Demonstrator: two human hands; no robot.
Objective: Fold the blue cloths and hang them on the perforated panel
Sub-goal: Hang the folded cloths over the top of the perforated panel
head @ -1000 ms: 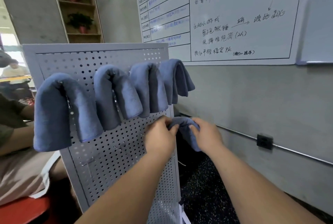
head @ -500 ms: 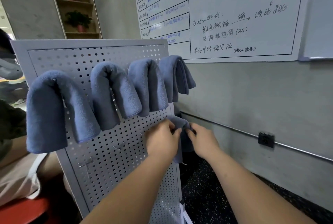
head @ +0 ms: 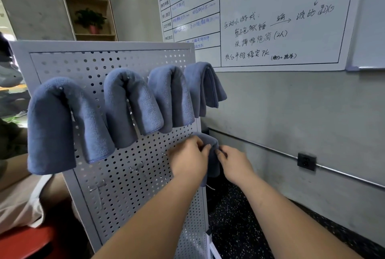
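A grey perforated panel (head: 116, 167) stands upright before me. Several folded blue cloths hang in a row across its upper part, from the leftmost hung cloth (head: 60, 125) to the rightmost hung cloth (head: 206, 85). One more folded blue cloth (head: 212, 154) drapes at the panel's right edge, below the row. My left hand (head: 189, 158) pinches its left side and my right hand (head: 233, 162) pinches its right side. The hook under this cloth is hidden.
Bare metal hooks (head: 137, 168) stick out of the panel's lower part. A whiteboard (head: 270, 19) hangs on the grey wall, with a wall socket (head: 306, 161) on a rail below. A seated person (head: 18, 175) is at left, beside a red seat (head: 23, 242). Dark speckled floor lies at right.
The cloth has dropped from a bunched hump between my hands to hang down flat at the panel's edge. Both hands have closed in on its upper part.
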